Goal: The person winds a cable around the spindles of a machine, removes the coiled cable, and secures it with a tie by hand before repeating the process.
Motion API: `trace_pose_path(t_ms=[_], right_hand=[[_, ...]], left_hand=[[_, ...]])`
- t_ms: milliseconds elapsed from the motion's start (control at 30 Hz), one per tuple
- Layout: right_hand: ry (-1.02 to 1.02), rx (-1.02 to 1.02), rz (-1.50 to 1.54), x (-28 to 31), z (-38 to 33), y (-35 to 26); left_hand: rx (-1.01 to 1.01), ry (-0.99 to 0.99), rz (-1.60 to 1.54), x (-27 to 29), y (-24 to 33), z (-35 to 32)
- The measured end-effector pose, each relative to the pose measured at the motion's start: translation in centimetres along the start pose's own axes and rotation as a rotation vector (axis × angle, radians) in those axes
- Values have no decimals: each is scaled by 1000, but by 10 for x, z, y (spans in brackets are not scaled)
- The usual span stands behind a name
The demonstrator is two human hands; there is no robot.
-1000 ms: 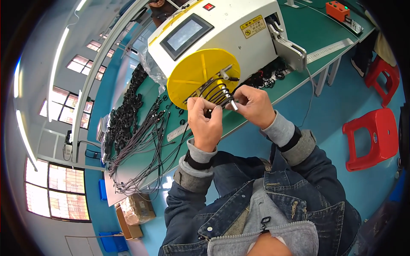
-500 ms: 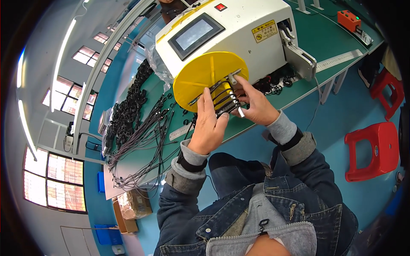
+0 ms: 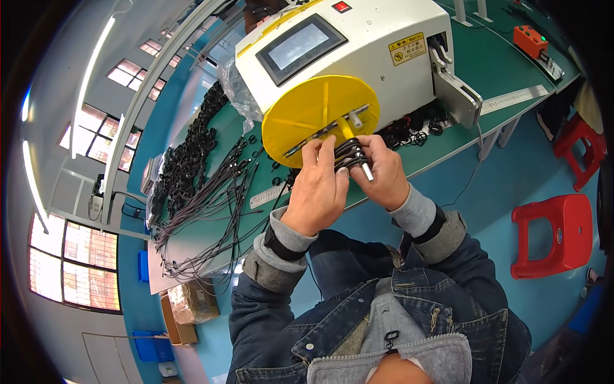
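Note:
A coil of black cable [image 3: 347, 155] hangs around the metal posts in front of a round yellow disc [image 3: 294, 125] on a white winding machine [image 3: 368, 70]. My left hand [image 3: 320, 192] is closed on the coil's left side, fingertips bent over the loops. Closed on its right side is my right hand [image 3: 385, 174], with the thumb partly hidden by the cable. A silver post end [image 3: 367, 172] sticks out between my hands. Another short post [image 3: 354, 120] stands on the disc's slotted bar, bare of cable.
Long loose cables [image 3: 220, 205] and a heap of black coiled cables [image 3: 185, 160] lie on the green table left of the machine. A steel ruler [image 3: 515, 99] and an orange switch box [image 3: 530, 41] are at the right. Red stools [image 3: 553, 230] stand on the floor.
The loops have slid outward along the posts, away from the disc, and are bunched closer together. My right hand has come down and toward me, and both hands now grip the coil.

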State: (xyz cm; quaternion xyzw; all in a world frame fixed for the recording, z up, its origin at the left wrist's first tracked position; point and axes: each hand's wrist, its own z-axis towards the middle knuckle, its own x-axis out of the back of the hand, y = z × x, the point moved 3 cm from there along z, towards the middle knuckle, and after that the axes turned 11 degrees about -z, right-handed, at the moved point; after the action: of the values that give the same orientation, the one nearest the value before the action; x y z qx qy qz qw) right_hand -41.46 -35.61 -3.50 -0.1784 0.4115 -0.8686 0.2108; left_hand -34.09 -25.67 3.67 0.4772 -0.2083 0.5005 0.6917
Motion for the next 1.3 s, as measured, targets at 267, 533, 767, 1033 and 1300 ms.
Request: trace_pose_path(t_ms=[267,533,767,1033,1300], right_hand=[[-4,69,-148,2,4,-5],[88,20,-205,6,-22,-22],[-57,-27,-233,26,-87,-23],[-216,21,-165,19,-130,-7],[-664,216,-642,19,-151,15]], left_hand=[[-8,-137,-14,3,-2,4],[-5,-194,18,-5,14,-13],[77,-140,-106,-34,48,-77],[364,-599,-965,-67,6,-90],[1013,-1057,-1001,-108,-1,-132]])
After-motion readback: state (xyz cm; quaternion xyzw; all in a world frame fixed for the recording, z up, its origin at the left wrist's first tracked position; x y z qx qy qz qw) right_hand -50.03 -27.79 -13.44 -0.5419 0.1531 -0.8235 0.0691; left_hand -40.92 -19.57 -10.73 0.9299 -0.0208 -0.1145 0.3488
